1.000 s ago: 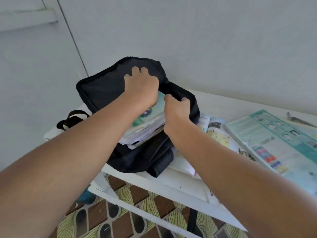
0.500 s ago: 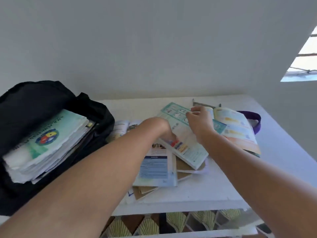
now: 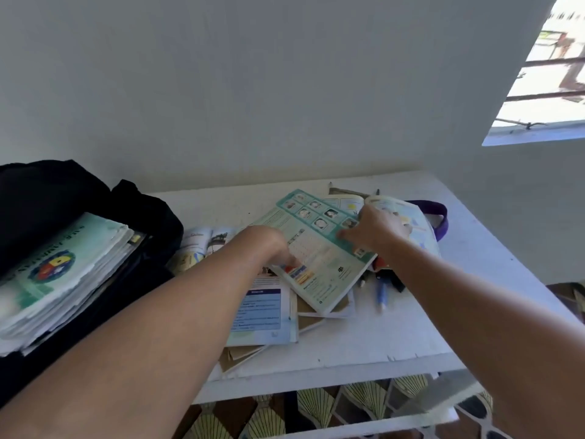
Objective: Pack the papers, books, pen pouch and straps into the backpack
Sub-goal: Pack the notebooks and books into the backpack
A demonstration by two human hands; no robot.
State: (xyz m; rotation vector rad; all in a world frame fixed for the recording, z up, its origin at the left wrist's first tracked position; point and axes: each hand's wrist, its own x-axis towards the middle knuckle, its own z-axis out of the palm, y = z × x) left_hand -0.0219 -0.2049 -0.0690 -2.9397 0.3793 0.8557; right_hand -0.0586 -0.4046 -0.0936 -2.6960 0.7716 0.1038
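in the head view, a black backpack (image 3: 47, 191) lies open at the left end of a white table (image 3: 395, 340), against the wall. a thick stack of papers (image 3: 63, 270) with a green cover and a round coloured emblem sits in its mouth, its near edges sticking out toward the camera.

to the right of the backpack, books are spread in a loose pile on the table. the person reaches over them with both arms. the left hand (image 3: 269, 248) is down on the near left edge of a teal book (image 3: 319, 248) that lies on top of the pile, tilted up off the pile at its left; its fingers curl at that edge, but whether they pinch it cannot be told. the right hand (image 3: 376, 229) is at the book's far right corner, fingers bent and touching the cover; its grip is also unclear.

under the teal book lies a blue and white booklet (image 3: 262, 308), with brown sheets (image 3: 240, 356) poking out below it. an open book (image 3: 202, 245) lies between the pile and the backpack. another open book (image 3: 408, 217) lies behind the right hand. a purple strap (image 3: 440, 213) curves just beyond it. pens (image 3: 381, 293) lie on the table just right of the teal book.

a window (image 3: 547, 74) shows at the upper right, and a patterned floor (image 3: 316, 413) below the table.
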